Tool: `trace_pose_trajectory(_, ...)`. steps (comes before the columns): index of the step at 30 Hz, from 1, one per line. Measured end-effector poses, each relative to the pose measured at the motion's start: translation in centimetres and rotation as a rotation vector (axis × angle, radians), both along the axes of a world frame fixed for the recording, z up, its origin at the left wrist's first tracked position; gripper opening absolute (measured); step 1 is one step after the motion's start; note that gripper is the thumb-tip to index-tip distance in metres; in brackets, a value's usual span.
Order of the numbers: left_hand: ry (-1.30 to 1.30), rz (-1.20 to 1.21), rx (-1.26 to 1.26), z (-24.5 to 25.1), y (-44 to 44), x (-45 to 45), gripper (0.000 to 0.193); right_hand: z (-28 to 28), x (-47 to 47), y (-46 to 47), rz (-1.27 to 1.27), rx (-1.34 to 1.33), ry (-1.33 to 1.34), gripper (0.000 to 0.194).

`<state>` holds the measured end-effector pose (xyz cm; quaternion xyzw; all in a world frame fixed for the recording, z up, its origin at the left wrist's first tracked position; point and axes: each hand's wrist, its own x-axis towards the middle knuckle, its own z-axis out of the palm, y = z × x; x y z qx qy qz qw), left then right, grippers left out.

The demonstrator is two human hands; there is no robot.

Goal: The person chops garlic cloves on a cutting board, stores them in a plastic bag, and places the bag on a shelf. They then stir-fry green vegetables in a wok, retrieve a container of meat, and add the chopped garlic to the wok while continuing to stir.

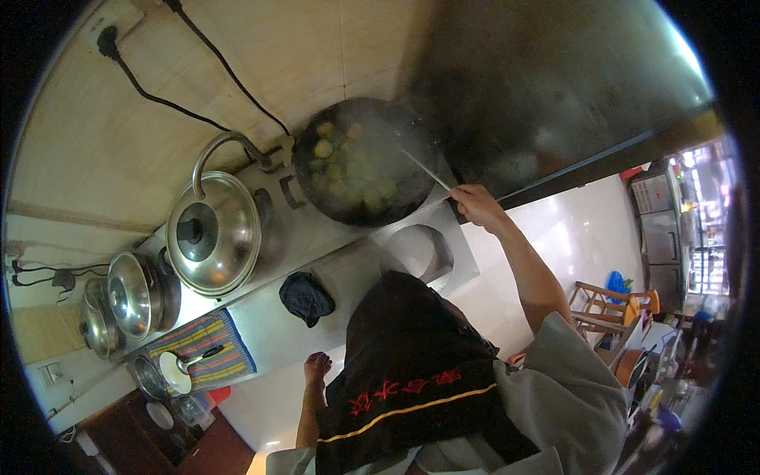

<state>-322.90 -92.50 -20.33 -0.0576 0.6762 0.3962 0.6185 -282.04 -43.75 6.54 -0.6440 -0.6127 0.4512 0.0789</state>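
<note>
My right hand (478,206) grips the thin metal handle (426,170) of a cooking utensil at the wok's right side. The far end of that utensil is lost in steam over the large black wok (409,205). Yellow and green pieces of food (338,169) lie in the wok, blurred by the steam. Low beside my apron, my left hand (317,365) hangs with its fingers curled in and nothing visible in it. A crumpled dark cloth (306,298) lies nearest to it on the steel counter (255,312). Between wok and apron is a round metal basin (418,249).
Left of the wok stands a large pot with a domed steel lid (217,234), under a curved metal faucet (228,138). Two more lidded pots (135,295) follow. A striped towel (222,335) carries a white dish (176,373) and a black-handled ladle (205,355). Wooden chairs (611,309) stand right.
</note>
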Motion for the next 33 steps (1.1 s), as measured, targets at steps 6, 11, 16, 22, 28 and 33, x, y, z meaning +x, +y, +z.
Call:
trace_pose_trajectory(6, -0.203, 0.033, 0.068, -0.6, 0.1, -0.1, 0.015, 1.1, -0.1, -0.6, -0.127, -0.161, 0.127, 0.031)
trace_pose_trajectory(11, -0.173, 0.029, 0.045, -1.3, -0.2, -0.1, 0.016, -1.8, -1.1, -1.5, 0.054, 0.015, -0.044, 0.04)
trace_pose_trajectory(16, -0.239, 0.13, 0.057, -2.0, -0.5, -0.1, 0.019, -4.8, -1.4, -1.8, 0.106, 0.156, -0.126, 0.041)
trace_pose_trajectory(22, -0.163, 0.105, 0.087, -1.1, -1.0, -0.1, 0.021, -7.2, -0.8, -1.3, 0.139, 0.238, -0.265, 0.037)
trace_pose_trajectory(28, -0.007, 0.027, -0.032, 1.0, -0.5, 1.2, 0.02, -7.2, -1.0, 0.2, 0.03, 0.324, -0.233, 0.039)
trace_pose_trajectory(33, 0.152, -0.196, 0.152, 1.1, 0.1, 1.6, 0.017, -6.0, -1.4, 1.8, 0.052, 0.298, -0.171, 0.041)
